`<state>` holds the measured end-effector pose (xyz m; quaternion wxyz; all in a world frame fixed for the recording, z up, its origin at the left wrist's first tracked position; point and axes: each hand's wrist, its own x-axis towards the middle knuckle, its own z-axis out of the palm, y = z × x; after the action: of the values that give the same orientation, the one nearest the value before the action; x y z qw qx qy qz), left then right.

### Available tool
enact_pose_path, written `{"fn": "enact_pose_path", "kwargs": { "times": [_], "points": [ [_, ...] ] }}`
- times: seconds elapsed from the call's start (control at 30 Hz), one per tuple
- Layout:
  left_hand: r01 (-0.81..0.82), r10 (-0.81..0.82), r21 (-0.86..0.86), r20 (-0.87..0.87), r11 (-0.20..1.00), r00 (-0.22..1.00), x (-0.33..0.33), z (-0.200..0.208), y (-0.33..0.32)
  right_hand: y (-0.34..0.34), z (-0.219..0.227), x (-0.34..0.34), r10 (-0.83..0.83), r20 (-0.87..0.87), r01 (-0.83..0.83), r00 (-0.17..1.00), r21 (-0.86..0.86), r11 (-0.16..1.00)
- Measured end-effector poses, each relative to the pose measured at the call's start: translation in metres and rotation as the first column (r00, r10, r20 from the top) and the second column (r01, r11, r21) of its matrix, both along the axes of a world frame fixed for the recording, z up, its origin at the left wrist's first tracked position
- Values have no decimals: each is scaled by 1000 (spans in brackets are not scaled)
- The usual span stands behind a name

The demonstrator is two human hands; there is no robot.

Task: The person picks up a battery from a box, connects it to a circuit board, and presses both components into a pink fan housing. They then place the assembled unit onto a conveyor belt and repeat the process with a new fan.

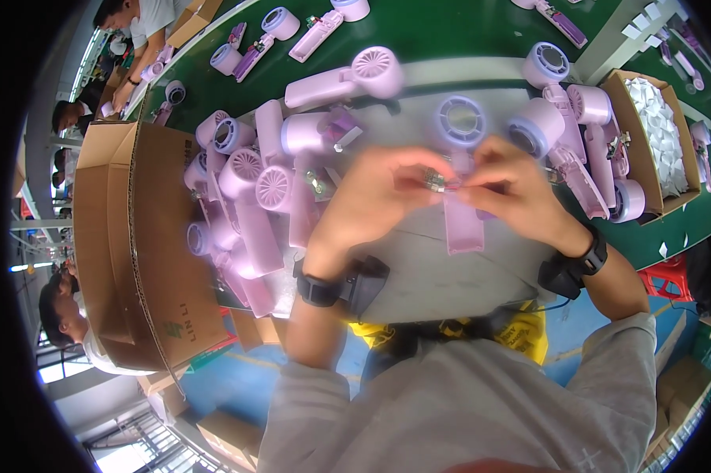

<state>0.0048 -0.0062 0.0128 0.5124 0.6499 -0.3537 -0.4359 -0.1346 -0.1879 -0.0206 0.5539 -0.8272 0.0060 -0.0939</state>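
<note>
In front of me on the grey work surface lies a lilac handheld fan, its round head (460, 122) pointing away and its open handle shell (464, 229) toward me. Above the handle my left hand (379, 193) pinches a small green circuit board (433, 180) between thumb and fingers. My right hand (517, 193) is closed in a pinch right beside the board; what its fingertips grip is too small and blurred to name. Both hands hide the middle of the fan.
Piled fan parts (273, 188) lie to my left, beside a tall cardboard box (154, 260). More fan bodies (584, 150) lie at right, next to a carton of white pieces (657, 130). Further fans (316, 35) sit on the green table beyond. Other people work at far left.
</note>
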Motion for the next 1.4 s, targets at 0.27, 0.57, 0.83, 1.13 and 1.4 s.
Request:
{"fn": "enact_pose_path", "kwargs": {
  "times": [0.27, 0.57, 0.83, 1.13, 1.4],
  "points": [
    [5, 2, -53, 129, 999, 992, -1, -4, -4, -5, -2, 3, 0, -86, 15, 996, 169, 986],
    [-12, 28, -165, 94, 986, 995, -5, -6, -2, 4, -1, -1, -52, -38, 56, 998, 136, 989],
    [-30, 36, -137, 35, 990, 999, -4, -3, 2, 12, -2, -6, -84, 160, 95, 983, -57, 994],
    [-48, 53, -75, 66, 996, 996, -5, 2, 1, 11, -3, -5, -89, 244, 130, 966, -156, 979],
    [-28, 57, -167, 170, 986, 984, -8, -4, -2, 9, -6, -4, -53, 279, 110, 959, -191, 975]
  ]
}}
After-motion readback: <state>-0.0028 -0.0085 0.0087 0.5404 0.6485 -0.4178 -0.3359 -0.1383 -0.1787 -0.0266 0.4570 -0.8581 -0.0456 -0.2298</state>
